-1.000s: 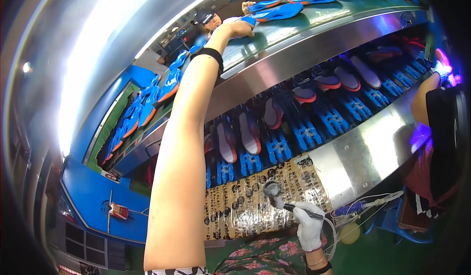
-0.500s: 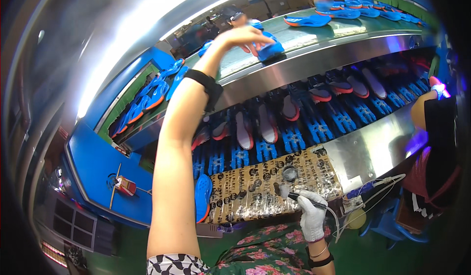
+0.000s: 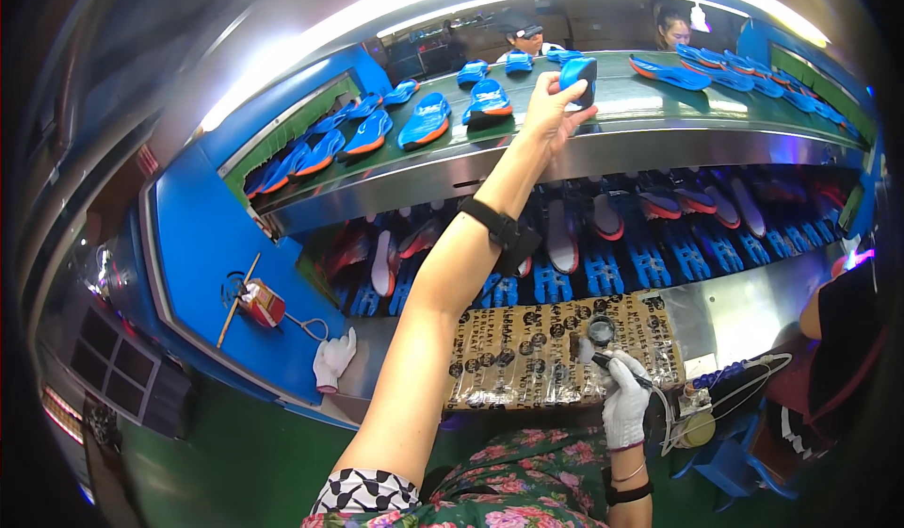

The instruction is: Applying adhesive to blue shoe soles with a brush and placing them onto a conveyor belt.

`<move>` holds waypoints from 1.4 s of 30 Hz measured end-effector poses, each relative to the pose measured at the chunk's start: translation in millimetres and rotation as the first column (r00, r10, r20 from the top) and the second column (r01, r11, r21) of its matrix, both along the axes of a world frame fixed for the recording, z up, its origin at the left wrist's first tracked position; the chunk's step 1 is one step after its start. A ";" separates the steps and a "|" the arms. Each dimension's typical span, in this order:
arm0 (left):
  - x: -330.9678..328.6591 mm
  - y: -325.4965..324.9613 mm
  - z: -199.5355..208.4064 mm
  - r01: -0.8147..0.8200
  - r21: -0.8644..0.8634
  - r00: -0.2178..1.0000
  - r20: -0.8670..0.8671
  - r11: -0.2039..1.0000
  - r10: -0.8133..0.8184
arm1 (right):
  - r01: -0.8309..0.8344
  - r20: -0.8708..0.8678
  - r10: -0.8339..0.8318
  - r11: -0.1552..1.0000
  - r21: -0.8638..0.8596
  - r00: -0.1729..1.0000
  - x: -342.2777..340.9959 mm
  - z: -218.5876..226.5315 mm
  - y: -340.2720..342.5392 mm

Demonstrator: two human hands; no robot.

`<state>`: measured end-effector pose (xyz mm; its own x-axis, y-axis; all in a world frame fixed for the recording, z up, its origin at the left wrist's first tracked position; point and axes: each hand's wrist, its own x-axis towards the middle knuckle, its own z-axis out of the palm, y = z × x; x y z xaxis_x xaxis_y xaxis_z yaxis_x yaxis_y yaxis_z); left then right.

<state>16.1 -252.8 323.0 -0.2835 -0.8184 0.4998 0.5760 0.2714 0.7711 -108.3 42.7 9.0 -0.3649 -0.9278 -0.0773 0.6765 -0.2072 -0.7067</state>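
My bare left hand (image 3: 554,112) reaches over the upper conveyor (image 3: 612,118), its fingers and thumb closed around a blue shoe sole (image 3: 576,74) tilted up on end. Just left of it, blue soles with orange edges (image 3: 488,102) lie on the belt. Low in front of me, my white-gloved right hand (image 3: 624,404) grips a brush (image 3: 603,362) with a dark handle; a thin pale tube (image 3: 664,415) runs close by. The bristles are over a tape-covered cardboard sheet (image 3: 518,358), beside a small round cup (image 3: 601,328).
Below the belt, a rack (image 3: 650,266) carries blue clamps and several grey-and-red shoe parts. A white glove (image 3: 333,360) and a red can (image 3: 262,304) are at the left. Two people face me across the conveyor; another person's arm (image 3: 812,319) is at the right.
The view has swung left, so everything appears shifted right. My left hand has moved right along the belt with a sole in it. The right hand still holds the brush near the cup.
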 end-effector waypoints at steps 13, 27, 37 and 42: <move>79.1 132.9 -102.0 -0.190 -0.143 0.978 -0.111 0.971 0.175 | 0.021 -0.035 -0.021 1.000 0.004 0.999 -3.2 1.8 -11.9; 117.6 231.6 -284.6 0.375 0.675 0.927 -0.265 0.635 -0.266 | 0.034 -0.021 -0.034 0.999 0.007 0.999 -11.7 0.1 -29.5; 111.7 279.3 -335.4 0.312 0.735 0.925 -0.091 0.602 -0.368 | -0.034 -0.121 0.018 0.991 -0.130 0.993 15.3 61.2 -12.0; 91.7 271.5 -347.6 0.574 0.553 0.818 -0.407 0.604 -0.406 | -0.111 -0.649 -0.076 0.964 -0.243 0.757 27.3 84.8 -1.0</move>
